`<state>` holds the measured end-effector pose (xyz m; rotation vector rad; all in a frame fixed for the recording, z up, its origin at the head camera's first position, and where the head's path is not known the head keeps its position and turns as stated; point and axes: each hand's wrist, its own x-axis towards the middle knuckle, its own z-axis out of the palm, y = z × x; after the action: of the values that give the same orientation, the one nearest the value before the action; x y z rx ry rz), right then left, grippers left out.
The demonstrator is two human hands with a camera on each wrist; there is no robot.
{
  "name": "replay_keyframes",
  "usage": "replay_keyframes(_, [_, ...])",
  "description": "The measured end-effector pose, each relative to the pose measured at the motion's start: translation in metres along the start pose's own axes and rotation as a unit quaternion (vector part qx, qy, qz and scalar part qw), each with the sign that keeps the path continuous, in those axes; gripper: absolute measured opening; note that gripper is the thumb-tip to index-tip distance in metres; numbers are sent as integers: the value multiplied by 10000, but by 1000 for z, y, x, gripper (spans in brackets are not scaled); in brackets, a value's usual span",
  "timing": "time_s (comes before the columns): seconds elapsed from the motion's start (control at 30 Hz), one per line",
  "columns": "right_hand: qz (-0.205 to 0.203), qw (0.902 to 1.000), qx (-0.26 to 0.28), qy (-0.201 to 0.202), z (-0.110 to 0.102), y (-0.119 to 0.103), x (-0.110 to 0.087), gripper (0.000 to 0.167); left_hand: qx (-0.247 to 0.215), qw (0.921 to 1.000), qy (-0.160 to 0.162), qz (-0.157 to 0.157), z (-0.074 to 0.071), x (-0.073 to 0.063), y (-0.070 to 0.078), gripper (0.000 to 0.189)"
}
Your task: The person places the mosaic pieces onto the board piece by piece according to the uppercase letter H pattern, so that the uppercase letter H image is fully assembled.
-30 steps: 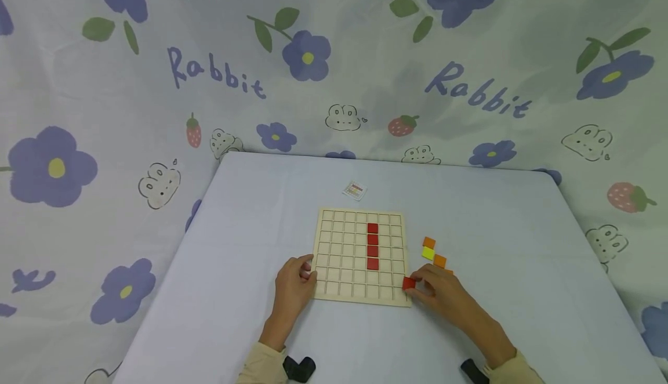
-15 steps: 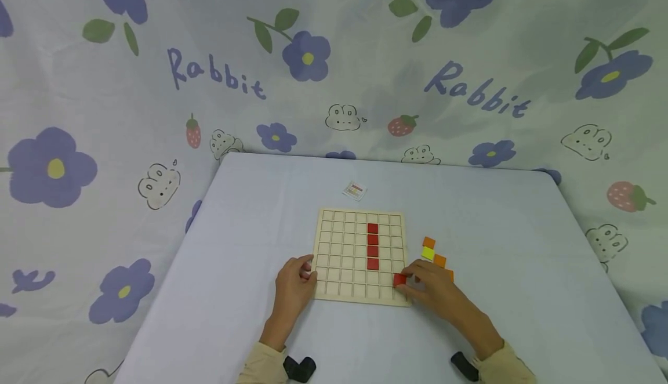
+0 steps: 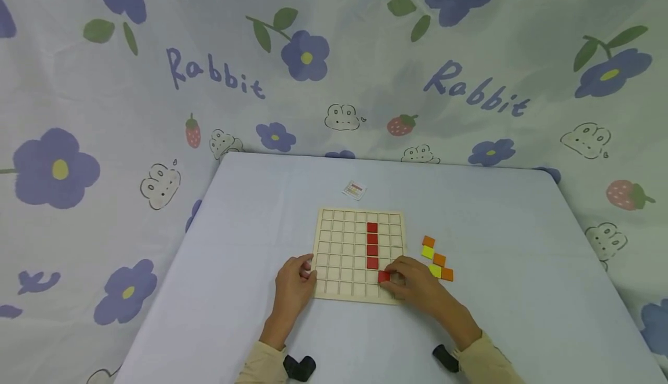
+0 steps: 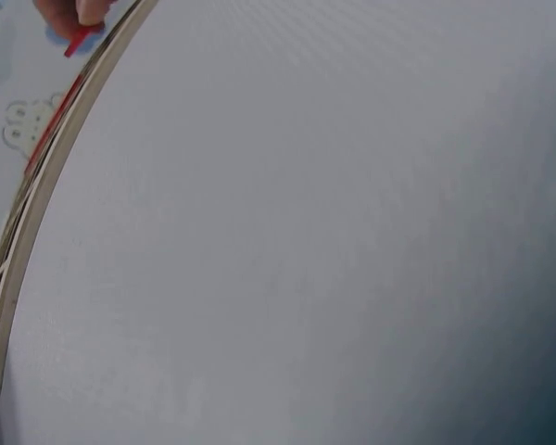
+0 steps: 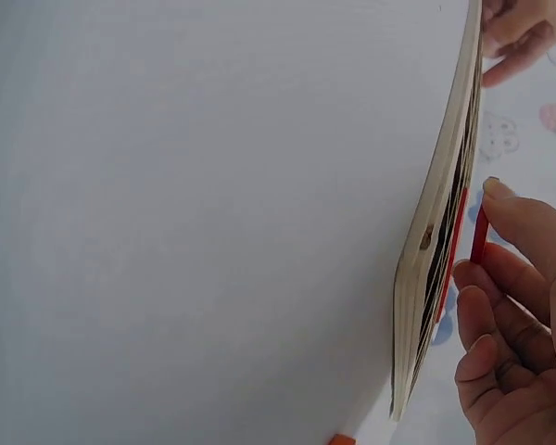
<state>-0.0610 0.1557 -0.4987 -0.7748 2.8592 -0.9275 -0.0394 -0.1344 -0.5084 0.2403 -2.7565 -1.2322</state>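
Observation:
A pale wooden grid board (image 3: 339,274) lies on the white table. Four of its squares in one column hold red tiles (image 3: 372,239), several in a line. My right hand (image 3: 420,285) pinches another red tile (image 3: 384,276) between thumb and fingers, over the board's near right part. The right wrist view shows that pinched tile (image 5: 480,232) on edge, slightly above the board's surface. At the board's left edge, my left hand (image 3: 293,285) grips the rim with thumb and fingers.
Several loose orange tiles (image 3: 447,275) and yellow tiles (image 3: 428,252) lie right of the board. A small printed card (image 3: 355,190) rests beyond its far edge. A flower-printed cloth (image 3: 308,123) hangs behind the table (image 3: 250,210).
My right hand has moved left over the board with the pinched red tile, uncovering more orange and yellow tiles. My left hand has stayed at the board's left edge.

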Motion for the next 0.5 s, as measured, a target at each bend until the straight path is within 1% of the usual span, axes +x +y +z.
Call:
replay_keyframes(0.1, [-38, 10000, 22, 44, 4, -2, 2, 24, 27, 10000, -5, -3, 0, 0, 0, 35])
replay_keyframes(0.27, [-284, 9995, 29, 132, 7, -5, 7, 25, 60, 10000, -3, -42, 0, 1, 1, 35])
replay_keyframes(0.5, [-219, 9996, -92, -120, 8, -11, 14, 27, 59, 10000, -9, -38, -1, 1, 3, 36])
